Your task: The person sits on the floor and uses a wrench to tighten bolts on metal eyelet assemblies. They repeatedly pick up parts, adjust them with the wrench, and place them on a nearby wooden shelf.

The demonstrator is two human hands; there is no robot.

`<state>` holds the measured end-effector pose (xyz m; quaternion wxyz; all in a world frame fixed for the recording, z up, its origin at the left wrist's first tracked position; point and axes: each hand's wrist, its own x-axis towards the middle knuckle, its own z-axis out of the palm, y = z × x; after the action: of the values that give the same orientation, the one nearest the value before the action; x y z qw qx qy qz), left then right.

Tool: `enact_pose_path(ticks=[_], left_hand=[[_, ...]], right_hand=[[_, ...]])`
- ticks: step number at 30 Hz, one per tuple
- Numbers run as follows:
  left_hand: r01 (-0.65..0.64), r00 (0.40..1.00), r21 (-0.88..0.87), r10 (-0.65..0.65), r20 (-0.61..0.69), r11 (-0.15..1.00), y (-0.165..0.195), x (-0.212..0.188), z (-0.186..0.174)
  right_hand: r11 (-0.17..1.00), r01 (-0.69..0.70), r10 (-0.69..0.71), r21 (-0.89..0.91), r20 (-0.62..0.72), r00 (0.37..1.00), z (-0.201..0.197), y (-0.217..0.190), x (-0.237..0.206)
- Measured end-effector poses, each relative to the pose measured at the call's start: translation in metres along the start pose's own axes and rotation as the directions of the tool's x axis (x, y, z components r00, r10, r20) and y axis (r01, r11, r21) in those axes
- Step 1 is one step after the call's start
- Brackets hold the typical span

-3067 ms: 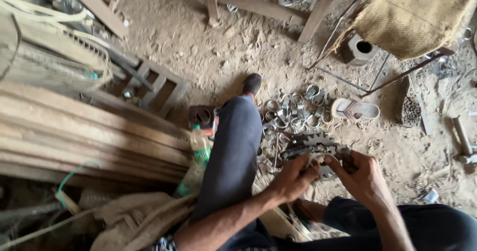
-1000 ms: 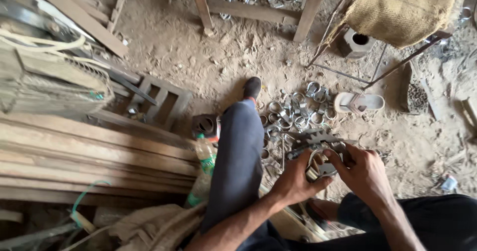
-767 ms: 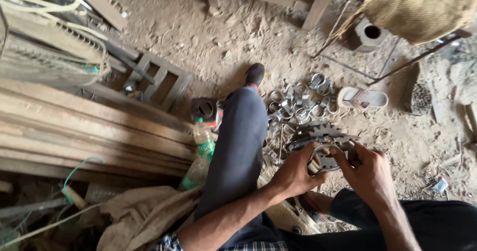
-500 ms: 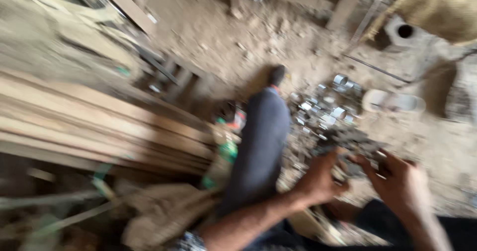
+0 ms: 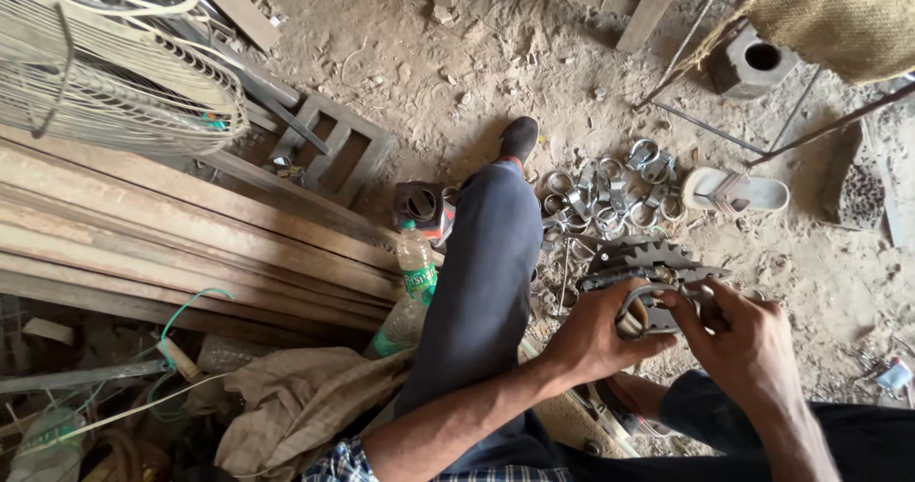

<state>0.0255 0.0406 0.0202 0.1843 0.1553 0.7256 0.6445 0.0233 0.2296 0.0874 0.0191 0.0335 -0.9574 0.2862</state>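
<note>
Blur gone since earlier, both hands (image 5: 667,334) grip a metal ring clamp (image 5: 640,308), seemingly lying crosswise.

A wire fan guard (image 5: 114,72) lies at the upper left, above a stack of long wooden planks (image 5: 172,244) that run across the left side. Beside the planks stands a small welded metal frame (image 5: 334,153). A clear plastic bottle with a green label (image 5: 412,287) lies against the planks, and a dirty beige cloth (image 5: 295,406) is crumpled below it. On the sandy floor (image 5: 457,62) a pale sandal (image 5: 736,191) rests near a heap of loose metal rings (image 5: 610,191). A burlap sack (image 5: 839,15) hangs at the upper right, near a hollow block (image 5: 753,61).
</note>
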Motion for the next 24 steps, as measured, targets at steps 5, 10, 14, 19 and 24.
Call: enact_pose_path(ticks=[5,10,14,19,24], left_hand=[[-0.022,1.0,0.024,0.022,-0.014,0.999,0.007,0.001,-0.002],[-0.068,0.997,0.027,0.069,-0.037,0.997,0.013,0.001,-0.003],[0.075,0.997,0.002,-0.075,0.032,0.997,0.013,0.0,-0.007],[-0.108,0.992,-0.002,0.107,-0.066,0.994,0.011,-0.002,-0.003],[0.025,0.996,-0.307,-0.05,-0.073,0.951,0.01,0.01,0.004]], right_hand=[[0.992,-0.108,0.113,-0.06,0.073,0.991,0.0,0.004,0.0],[0.995,-0.092,0.095,-0.042,0.075,0.993,0.002,0.008,0.0],[0.999,-0.031,0.033,-0.032,0.058,0.998,0.001,0.007,0.0],[0.991,-0.03,0.023,-0.13,-0.055,0.998,-0.021,0.004,0.0],[0.942,0.048,-0.181,-0.332,-0.38,0.907,-0.046,-0.001,0.004]])
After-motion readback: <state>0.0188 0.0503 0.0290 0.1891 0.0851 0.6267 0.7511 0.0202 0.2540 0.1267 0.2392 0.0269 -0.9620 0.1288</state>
